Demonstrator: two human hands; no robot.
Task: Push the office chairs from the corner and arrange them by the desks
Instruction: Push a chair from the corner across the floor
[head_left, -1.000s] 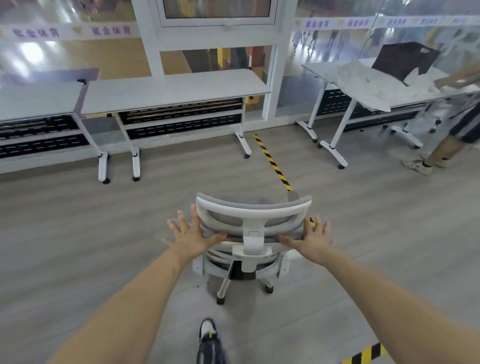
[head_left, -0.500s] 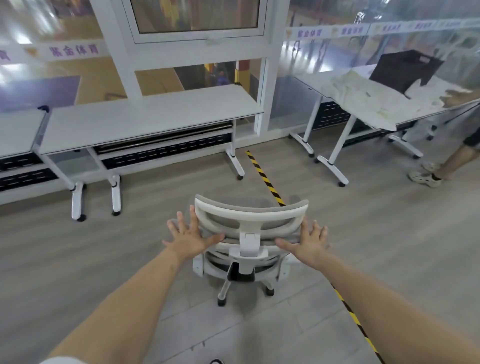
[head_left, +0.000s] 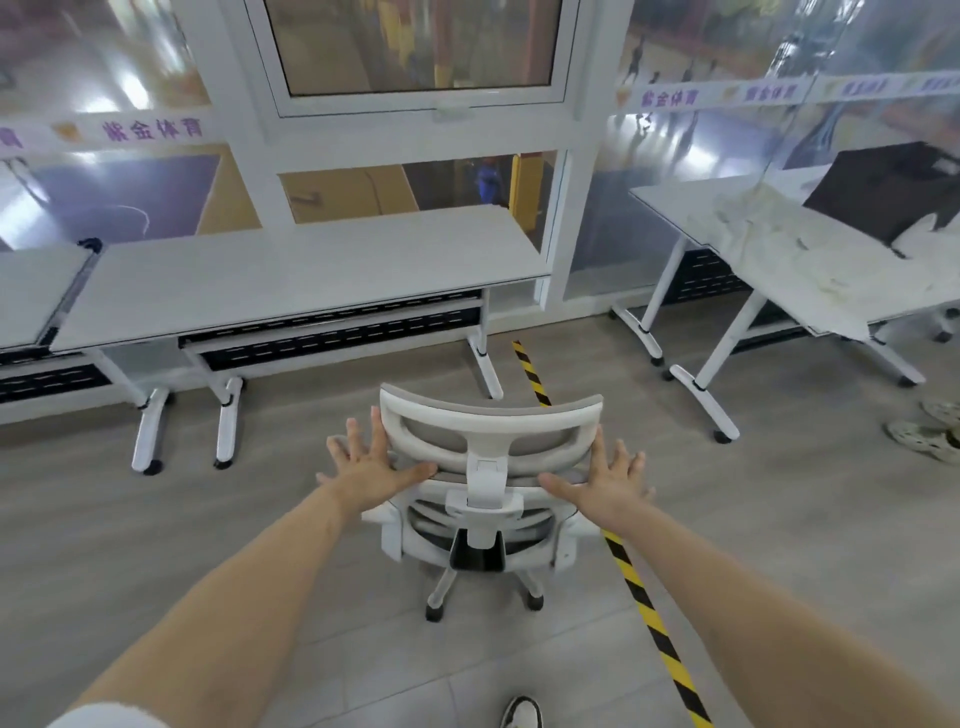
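Chair stands near the long table, not yet tucked in; left hand and right hand press its backrest, fingers spread, seemingly gripping nothing

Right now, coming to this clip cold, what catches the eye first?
The white chair at centre, seen from behind, with the left hand and right hand pressed flat against its backrest sides. Just beyond it stands a long white desk against the glass wall. Yellow-black tape runs along the floor under the chair's right side.
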